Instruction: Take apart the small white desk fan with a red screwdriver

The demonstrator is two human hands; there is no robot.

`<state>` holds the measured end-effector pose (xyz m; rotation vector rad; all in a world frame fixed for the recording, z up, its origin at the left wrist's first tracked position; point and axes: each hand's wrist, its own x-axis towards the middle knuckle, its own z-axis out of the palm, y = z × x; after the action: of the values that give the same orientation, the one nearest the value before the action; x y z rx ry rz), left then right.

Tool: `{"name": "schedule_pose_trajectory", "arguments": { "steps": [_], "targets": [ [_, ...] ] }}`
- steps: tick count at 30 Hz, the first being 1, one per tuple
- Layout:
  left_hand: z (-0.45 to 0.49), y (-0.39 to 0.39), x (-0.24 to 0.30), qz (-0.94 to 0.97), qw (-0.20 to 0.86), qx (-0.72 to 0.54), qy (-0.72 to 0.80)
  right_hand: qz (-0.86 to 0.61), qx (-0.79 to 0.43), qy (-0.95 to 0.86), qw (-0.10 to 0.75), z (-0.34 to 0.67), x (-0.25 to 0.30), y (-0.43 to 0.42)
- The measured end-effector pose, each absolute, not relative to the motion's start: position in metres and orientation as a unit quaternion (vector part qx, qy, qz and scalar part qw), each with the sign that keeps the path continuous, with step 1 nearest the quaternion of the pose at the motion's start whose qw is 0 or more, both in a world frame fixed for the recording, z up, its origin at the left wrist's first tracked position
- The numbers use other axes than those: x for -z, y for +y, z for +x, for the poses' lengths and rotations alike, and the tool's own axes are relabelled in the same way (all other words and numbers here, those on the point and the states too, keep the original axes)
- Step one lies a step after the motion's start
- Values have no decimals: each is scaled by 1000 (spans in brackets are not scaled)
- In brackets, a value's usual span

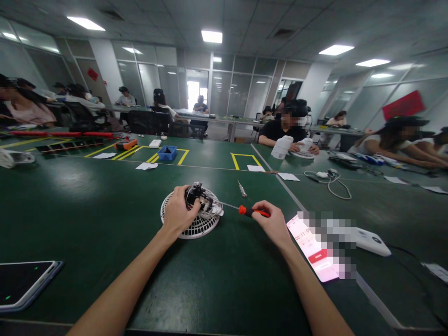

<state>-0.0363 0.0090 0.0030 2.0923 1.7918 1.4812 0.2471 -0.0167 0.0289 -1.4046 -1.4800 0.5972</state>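
My left hand is closed around a black motor assembly with white wires, which lies on a round white fan grille. My right hand grips the red and black handle of a screwdriver. The shaft points left, and its tip reaches the right side of the assembly near a white part; whether it sits in a screw is too small to tell. A second, smaller screwdriver with a clear handle lies on the green table beyond my right hand.
A lit phone and a white power strip lie at the right. Another phone is at the near left. A blue bin stands farther back. Across the table a person handles white fan parts.
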Motion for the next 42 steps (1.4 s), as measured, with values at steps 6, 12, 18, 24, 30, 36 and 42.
{"name": "schedule_pose_trajectory", "arguments": {
  "steps": [6, 12, 18, 24, 30, 36, 42],
  "targets": [
    [-34, 8, -3, 667, 12, -482, 568, -589, -247, -607, 473, 247, -30, -17],
    [-33, 9, -1, 666, 6, -478, 572, -585, -242, -605, 482, 248, -30, -16],
    [-32, 7, -2, 663, 2, -475, 578, -587, -242, -605, 480, 248, -31, -17],
    [-30, 8, -1, 655, -8, -475, 588, -588, -241, -620, 459, 251, -29, -15],
    [-28, 7, 0, 649, -8, -489, 582, -565, -246, -670, 413, 258, -41, -22],
    [-26, 6, -1, 644, 0, -496, 582, -554, -293, -690, 362, 265, -54, -29],
    [-24, 4, -4, 649, 10, -487, 585, -548, -343, -683, 340, 269, -54, -27]
  ]
}}
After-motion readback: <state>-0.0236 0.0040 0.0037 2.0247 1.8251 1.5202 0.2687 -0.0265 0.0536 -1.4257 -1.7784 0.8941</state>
